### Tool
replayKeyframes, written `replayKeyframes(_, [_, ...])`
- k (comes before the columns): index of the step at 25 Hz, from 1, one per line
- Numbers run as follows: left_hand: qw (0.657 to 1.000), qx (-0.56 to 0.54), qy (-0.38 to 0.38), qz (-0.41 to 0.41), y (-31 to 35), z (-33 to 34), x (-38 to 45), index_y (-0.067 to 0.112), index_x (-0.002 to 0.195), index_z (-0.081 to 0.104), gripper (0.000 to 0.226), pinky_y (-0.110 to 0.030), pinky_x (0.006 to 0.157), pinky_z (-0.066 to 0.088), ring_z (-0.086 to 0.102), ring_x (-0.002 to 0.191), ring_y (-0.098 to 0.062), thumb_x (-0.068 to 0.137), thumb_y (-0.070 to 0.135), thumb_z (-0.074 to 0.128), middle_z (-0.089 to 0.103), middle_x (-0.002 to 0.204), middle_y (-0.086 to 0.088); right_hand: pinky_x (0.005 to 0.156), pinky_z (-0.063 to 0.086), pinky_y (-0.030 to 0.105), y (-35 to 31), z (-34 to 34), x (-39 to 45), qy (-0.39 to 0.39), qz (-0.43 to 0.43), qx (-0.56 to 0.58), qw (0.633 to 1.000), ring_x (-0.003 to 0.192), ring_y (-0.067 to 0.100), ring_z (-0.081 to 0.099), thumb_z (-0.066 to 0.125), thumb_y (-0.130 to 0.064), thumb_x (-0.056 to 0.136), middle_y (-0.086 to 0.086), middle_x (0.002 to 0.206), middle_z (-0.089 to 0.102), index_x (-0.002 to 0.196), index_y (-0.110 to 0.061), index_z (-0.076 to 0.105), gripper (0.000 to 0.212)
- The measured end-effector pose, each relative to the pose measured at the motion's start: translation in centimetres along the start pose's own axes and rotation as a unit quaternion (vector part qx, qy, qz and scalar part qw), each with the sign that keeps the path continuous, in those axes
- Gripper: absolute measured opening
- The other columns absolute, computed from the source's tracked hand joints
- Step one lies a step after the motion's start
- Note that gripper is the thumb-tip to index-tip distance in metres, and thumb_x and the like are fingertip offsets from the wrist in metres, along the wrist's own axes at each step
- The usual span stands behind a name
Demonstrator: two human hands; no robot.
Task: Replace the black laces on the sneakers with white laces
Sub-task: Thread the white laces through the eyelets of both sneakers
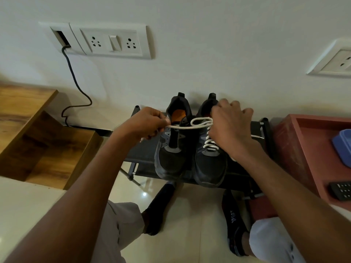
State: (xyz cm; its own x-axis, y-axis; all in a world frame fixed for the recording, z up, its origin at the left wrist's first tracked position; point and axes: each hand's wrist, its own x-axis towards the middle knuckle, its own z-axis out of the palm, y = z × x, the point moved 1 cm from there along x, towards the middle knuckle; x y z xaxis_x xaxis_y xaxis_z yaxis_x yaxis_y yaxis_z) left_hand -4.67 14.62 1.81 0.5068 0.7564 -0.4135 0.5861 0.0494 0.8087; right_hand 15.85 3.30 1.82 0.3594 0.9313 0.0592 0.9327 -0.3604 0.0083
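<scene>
Two dark sneakers side by side, right sneaker point(209, 149) threaded with white lace point(201, 123), left sneaker point(171, 147) unlaced

Two sneakers point(190, 147); two hands point(150, 123)

Both bare forearms were extended forward from the lower corners of the view, converging toward the centre. The left hand point(150, 121) was held at about 10 o'clock from the middle, its fingers curled and thumb pressed against the forefinger in a pinch, knuckles turned upward. The right hand point(232, 126) was placed at about 2 o'clock, back upward, fingers bent downward and forward, their tips hidden from view.
</scene>
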Motion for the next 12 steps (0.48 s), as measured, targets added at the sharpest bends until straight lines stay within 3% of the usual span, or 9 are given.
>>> replayKeyframes(2, [0.999, -0.007, -0.034, 0.009, 0.2, 0.8, 0.2, 0.006, 0.094, 0.07, 0.018, -0.021, 0.044, 0.035, 0.045, 0.049, -0.01, 0.101, 0.022, 0.065, 0.064, 0.065, -0.003, 0.099, 0.046, 0.047, -2.0, 0.2, -0.8, -0.034, -0.105, 0.134, 0.985, 0.125, 0.021, 0.054, 0.082, -0.041, 0.085, -0.006, 0.135, 0.058, 0.131, -0.025, 0.063, 0.053])
replayKeyframes(3, [0.998, -0.015, -0.055, 0.011, 0.4, 1.4, 0.3, 0.007, 0.095, 0.069, 0.017, -0.022, 0.044, 0.036, 0.047, 0.049, -0.011, 0.101, 0.023, 0.066, 0.065, 0.067, -0.005, 0.096, 0.051, 0.044, -2.8, 0.5, -1.0, -0.071, -0.122, 0.232, 0.962, 0.116, 0.015, 0.062, 0.082, -0.045, 0.085, -0.009, 0.127, 0.067, 0.127, -0.028, 0.068, 0.048])
replayKeyframes(5, [0.997, -0.014, -0.079, 0.001, 0.8, 2.1, 0.4, 0.006, 0.094, 0.068, 0.019, -0.023, 0.045, 0.036, 0.048, 0.049, -0.011, 0.101, 0.024, 0.065, 0.066, 0.072, -0.009, 0.079, 0.059, 0.04, -2.8, 1.6, -0.9, -0.118, -0.084, 0.364, 0.92, 0.082, 0.008, 0.071, 0.079, -0.04, 0.09, -0.009, 0.087, 0.076, 0.101, -0.027, 0.078, 0.017])
replayKeyframes(7, [0.998, 0.003, -0.065, -0.009, 0.6, 2.0, 0.3, 0.008, 0.093, 0.067, 0.016, -0.024, 0.047, 0.038, 0.051, 0.051, -0.012, 0.103, 0.02, 0.062, 0.067, 0.074, -0.008, 0.067, 0.053, 0.033, -1.8, 2.2, -0.4, -0.119, -0.045, 0.319, 0.939, 0.071, 0.01, 0.07, 0.076, -0.034, 0.094, -0.006, 0.072, 0.073, 0.092, -0.025, 0.08, 0.01])
replayKeyframes(9, [0.999, 0.003, -0.042, -0.006, -0.2, 1.6, -0.1, 0.009, 0.096, 0.068, 0.012, -0.024, 0.049, 0.042, 0.053, 0.053, -0.011, 0.104, 0.015, 0.06, 0.068, 0.075, -0.007, 0.066, 0.046, 0.028, -1.1, 2.3, -0.3, -0.124, -0.06, 0.219, 0.966, 0.083, 0.014, 0.069, 0.076, -0.032, 0.094, -0.005, 0.083, 0.073, 0.1, -0.025, 0.081, 0.01])
replayKeyframes(12, [0.999, -0.041, -0.03, -0.004, -1.0, 2.6, -1.2, 0.006, 0.101, 0.069, 0.01, -0.024, 0.052, 0.047, 0.058, 0.056, -0.012, 0.102, 0.013, 0.062, 0.068, 0.075, -0.007, 0.073, 0.05, 0.026, -1.8, 2.2, -0.6, -0.165, -0.126, 0.296, 0.933, 0.088, 0.007, 0.069, 0.084, -0.033, 0.086, -0.009, 0.09, 0.073, 0.115, -0.026, 0.075, 0.03])
